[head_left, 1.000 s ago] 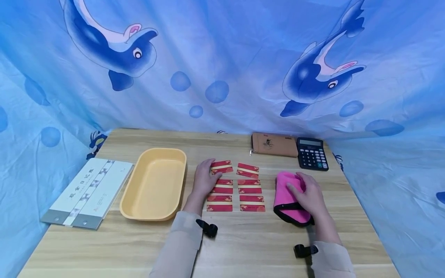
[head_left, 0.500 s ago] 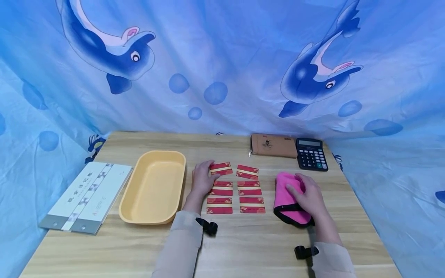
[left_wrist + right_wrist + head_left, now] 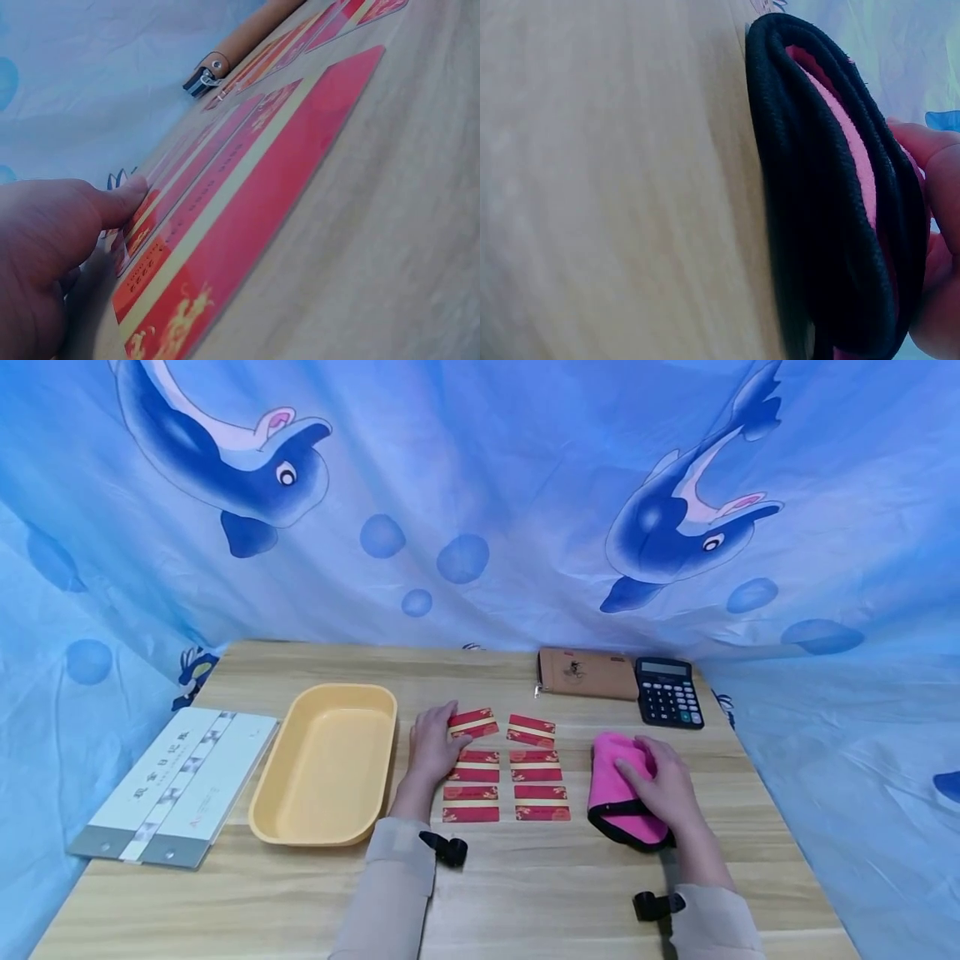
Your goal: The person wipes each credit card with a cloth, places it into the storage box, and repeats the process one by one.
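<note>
Left hand (image 3: pixel 432 745), grip half-spread, touches red card (image 3: pixel 474 723) right of tray (image 3: pixel 330 768); cannot tell if pinching. Right hand (image 3: pixel 666 781), farther right of tray, has curled grip on pink pouch (image 3: pixel 609 768).

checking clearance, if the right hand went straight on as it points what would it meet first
Past the pink fabric pouch at the right hand, likely the brown oblong leather-look wallet, near its right end, though depth is unclear.

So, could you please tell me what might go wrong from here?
The left hand, at the far-left red card, might nudge the nearer card out of line, since the two lie close together. The pink pouch could crumple in the right hand, as its fabric looks soft.
</note>
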Demonstrator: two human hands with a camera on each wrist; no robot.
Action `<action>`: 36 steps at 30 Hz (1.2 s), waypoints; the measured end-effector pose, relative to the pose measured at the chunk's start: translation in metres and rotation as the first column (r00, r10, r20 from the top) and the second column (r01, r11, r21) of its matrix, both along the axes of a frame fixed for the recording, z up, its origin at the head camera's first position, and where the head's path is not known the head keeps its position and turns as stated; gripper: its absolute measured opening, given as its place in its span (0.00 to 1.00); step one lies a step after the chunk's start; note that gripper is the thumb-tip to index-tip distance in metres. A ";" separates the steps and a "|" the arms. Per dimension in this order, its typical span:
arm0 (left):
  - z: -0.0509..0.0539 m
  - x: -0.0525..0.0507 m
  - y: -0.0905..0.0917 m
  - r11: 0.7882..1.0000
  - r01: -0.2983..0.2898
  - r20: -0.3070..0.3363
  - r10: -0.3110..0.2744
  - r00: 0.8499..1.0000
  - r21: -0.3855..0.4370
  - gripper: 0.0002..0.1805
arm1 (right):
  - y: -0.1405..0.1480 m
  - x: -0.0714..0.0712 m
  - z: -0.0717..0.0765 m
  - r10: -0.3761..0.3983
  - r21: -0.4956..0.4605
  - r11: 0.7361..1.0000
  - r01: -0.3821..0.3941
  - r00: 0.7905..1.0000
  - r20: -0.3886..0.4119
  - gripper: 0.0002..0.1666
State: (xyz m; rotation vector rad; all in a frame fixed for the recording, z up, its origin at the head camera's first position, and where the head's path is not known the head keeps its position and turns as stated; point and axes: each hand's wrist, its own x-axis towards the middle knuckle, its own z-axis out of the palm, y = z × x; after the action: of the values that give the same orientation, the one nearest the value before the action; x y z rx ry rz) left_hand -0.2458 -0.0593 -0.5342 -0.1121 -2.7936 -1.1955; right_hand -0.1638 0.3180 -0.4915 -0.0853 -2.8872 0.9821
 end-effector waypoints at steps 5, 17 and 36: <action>0.004 -0.001 0.001 1.000 -0.004 0.003 0.004 1.000 -0.013 0.35 | -0.001 0.000 0.001 -0.004 0.002 1.000 0.004 1.000 0.003 0.44; 0.006 0.000 0.003 0.990 0.027 -0.049 -0.021 0.999 0.137 0.28 | 0.001 -0.003 0.003 0.004 0.001 1.000 -0.005 1.000 0.029 0.47; 0.000 -0.001 0.001 0.999 -0.007 -0.006 0.006 1.000 -0.048 0.40 | 0.002 -0.003 -0.002 0.017 0.022 1.000 -0.019 0.997 0.076 0.49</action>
State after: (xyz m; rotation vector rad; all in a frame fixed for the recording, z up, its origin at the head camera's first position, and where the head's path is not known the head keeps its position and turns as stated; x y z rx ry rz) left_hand -0.2467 -0.0584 -0.5343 -0.1101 -2.8163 -1.1244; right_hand -0.1668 0.3198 -0.4935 -0.0973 -2.9725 0.9698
